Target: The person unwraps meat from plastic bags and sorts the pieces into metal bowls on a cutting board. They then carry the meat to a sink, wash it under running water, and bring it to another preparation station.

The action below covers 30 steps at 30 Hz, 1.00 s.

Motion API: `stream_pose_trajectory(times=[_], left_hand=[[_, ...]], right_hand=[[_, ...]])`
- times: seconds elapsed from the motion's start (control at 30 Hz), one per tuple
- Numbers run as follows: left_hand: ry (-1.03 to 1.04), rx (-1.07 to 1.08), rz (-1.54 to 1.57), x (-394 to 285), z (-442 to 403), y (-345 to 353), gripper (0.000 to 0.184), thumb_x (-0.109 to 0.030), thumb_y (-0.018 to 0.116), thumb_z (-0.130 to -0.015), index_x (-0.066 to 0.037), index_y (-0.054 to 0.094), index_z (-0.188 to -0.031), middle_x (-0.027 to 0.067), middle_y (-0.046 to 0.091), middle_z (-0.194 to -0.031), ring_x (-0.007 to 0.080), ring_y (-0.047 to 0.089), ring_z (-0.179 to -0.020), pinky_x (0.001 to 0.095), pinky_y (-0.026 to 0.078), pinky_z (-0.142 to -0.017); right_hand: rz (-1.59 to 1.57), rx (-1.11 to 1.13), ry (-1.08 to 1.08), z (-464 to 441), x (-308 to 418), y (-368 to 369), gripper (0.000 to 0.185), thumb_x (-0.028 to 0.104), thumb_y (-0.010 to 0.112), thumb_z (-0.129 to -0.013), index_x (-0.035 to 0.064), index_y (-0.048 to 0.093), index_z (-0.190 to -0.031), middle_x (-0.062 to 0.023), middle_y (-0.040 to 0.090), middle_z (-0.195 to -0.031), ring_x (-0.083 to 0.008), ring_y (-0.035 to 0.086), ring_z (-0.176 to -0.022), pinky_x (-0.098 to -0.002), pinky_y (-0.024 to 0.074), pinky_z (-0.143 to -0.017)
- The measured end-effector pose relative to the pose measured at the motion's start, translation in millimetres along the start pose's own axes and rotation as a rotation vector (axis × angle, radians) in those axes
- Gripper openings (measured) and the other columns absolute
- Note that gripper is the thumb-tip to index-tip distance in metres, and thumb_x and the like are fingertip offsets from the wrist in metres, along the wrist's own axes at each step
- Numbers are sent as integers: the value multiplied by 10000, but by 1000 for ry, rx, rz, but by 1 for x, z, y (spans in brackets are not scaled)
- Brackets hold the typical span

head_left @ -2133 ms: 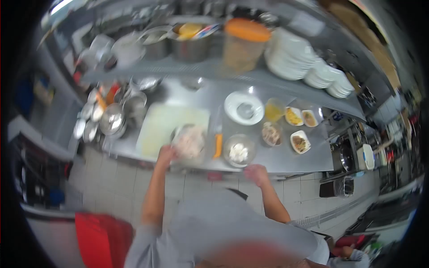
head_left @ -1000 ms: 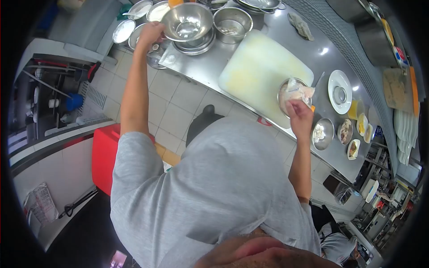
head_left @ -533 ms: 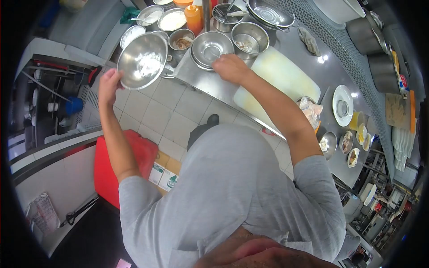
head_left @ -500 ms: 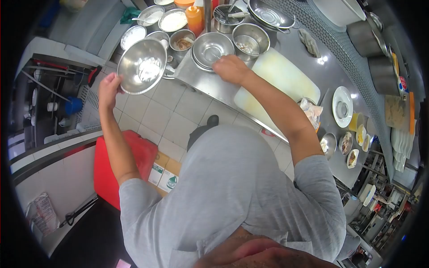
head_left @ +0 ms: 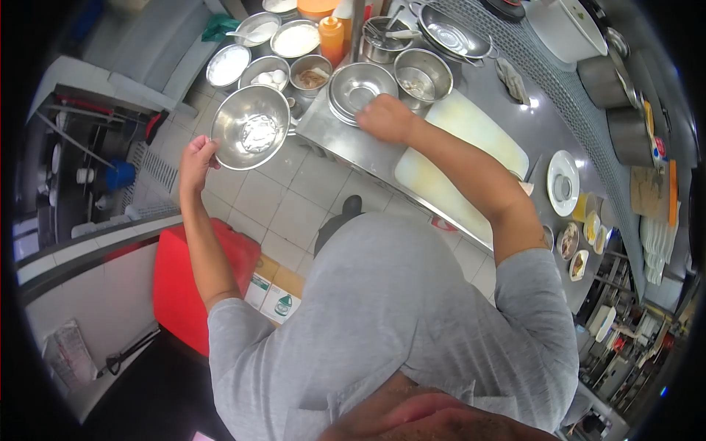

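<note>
My left hand (head_left: 197,163) is closed on the rim of a shiny metal mixing bowl (head_left: 234,136), which hangs tilted with its inside facing me, left of the counter corner. Bright reflections fill its bottom; I cannot make out contents. Over the near rim of some stacked metal bowls (head_left: 351,82) on the counter, my right hand (head_left: 387,119) is curled closed. Its fingertips are hidden, so whether they pinch a rim or something small cannot be told. Beside the stack stands a deep metal pot (head_left: 423,67) with a little pale food inside.
A white cutting board (head_left: 467,140) lies along the counter, right of my hand. Behind the held bowl are containers of white powder (head_left: 228,65), eggs (head_left: 271,79) and brown food (head_left: 312,77). An orange squeeze bottle (head_left: 332,40) stands nearby. A red bin (head_left: 195,283) is at lower left.
The held bowl has shifted slightly right relative to the containers behind, uncovering the eggs. My right hand stays by the stacked bowls, its fingers more tucked under. The whole view has shifted slightly.
</note>
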<state>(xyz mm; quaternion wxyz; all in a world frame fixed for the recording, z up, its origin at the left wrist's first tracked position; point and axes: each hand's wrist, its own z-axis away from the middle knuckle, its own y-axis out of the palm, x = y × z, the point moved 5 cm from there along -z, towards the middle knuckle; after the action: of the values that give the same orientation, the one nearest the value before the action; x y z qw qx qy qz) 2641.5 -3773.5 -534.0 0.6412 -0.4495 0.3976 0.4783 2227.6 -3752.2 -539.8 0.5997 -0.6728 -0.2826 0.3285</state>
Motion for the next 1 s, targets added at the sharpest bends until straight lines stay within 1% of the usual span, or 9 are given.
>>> stream_pose_trajectory(times=[0.2, 0.37, 0.43, 0.53, 0.67, 0.7, 0.83, 0.93, 1.0], left_hand=[[30, 40, -36, -20, -21, 19, 160, -198, 654, -918, -90, 615, -806, -37, 568, -701, 56, 498, -568, 225, 436, -535], [34, 71, -12, -30, -54, 55, 169, -212, 655, -931, -76, 639, -831, -27, 603, -728, 52, 502, -572, 223, 427, -533], [55, 153, -44, -36, -70, 89, 191, -236, 658, -933, -65, 647, -849, -16, 610, -724, 55, 498, -567, 223, 427, -530], [62, 226, -133, -29, -99, 141, 210, -251, 657, -932, -61, 642, -846, -3, 624, -726, 61, 507, -558, 224, 432, -525], [24, 301, -152, -19, -120, 208, 229, -267, 660, -929, -63, 630, -830, 6, 634, -718, 77, 576, -566, 222, 453, -512], [21, 321, -186, -19, -124, 219, 255, -297, 668, -928, -69, 628, -823, 18, 652, -728, 97, 645, -605, 223, 468, -504], [73, 259, -413, -24, -132, 238, 345, -364, 676, -935, -20, 670, -903, 59, 702, -792, 139, 682, -639, 252, 491, -535], [685, -66, -1058, -67, -121, 232, 428, -414, 671, -944, 10, 685, -993, 83, 715, -819, 166, 685, -659, 292, 512, -583], [537, 14, -810, -111, -76, 256, 332, -318, 673, -962, -6, 690, -1075, 83, 724, -861, 131, 648, -705, 285, 515, -659]], right_hand=[[-189, -332, 576, 5, -26, -54, 84, 100, 595, -834, 55, 658, -868, -136, 704, -856, -336, 696, -779, -425, 572, -715], [-1356, -953, 1373, 79, -52, -51, 121, 100, 594, -932, -9, 644, -947, -119, 677, -824, -259, 668, -694, -394, 576, -618], [-1767, -1051, 1456, 118, -36, -47, 188, 127, 582, -971, -46, 637, -920, -109, 657, -798, -221, 659, -659, -369, 568, -533], [-1365, -1031, 1432, 182, -15, -47, 190, 146, 600, -965, -34, 644, -923, -112, 677, -808, -201, 644, -630, -364, 568, -570], [-420, -546, 1316, 237, 19, -56, 176, 180, 690, -884, 13, 633, -893, -143, 680, -893, -289, 675, -764, -429, 561, -709], [-383, -503, 1270, 247, 22, -41, 154, 161, 679, -860, 25, 620, -898, -157, 666, -948, -339, 661, -904, -467, 555, -761], [-336, -336, 1166, 274, 31, 0, 148, 119, 633, -870, 24, 637, -984, -164, 668, -1007, -337, 649, -998, -455, 550, -829], [-400, -431, 1061, 289, 43, -14, 186, 109, 623, -870, 35, 654, -1037, -156, 675, -1046, -343, 642, -1041, -442, 545, -863], [-423, -534, 1064, 320, 55, -54, 215, 117, 632, -867, 51, 667, -1068, -140, 685, -1058, -338, 647, -1043, -431, 542, -872]])
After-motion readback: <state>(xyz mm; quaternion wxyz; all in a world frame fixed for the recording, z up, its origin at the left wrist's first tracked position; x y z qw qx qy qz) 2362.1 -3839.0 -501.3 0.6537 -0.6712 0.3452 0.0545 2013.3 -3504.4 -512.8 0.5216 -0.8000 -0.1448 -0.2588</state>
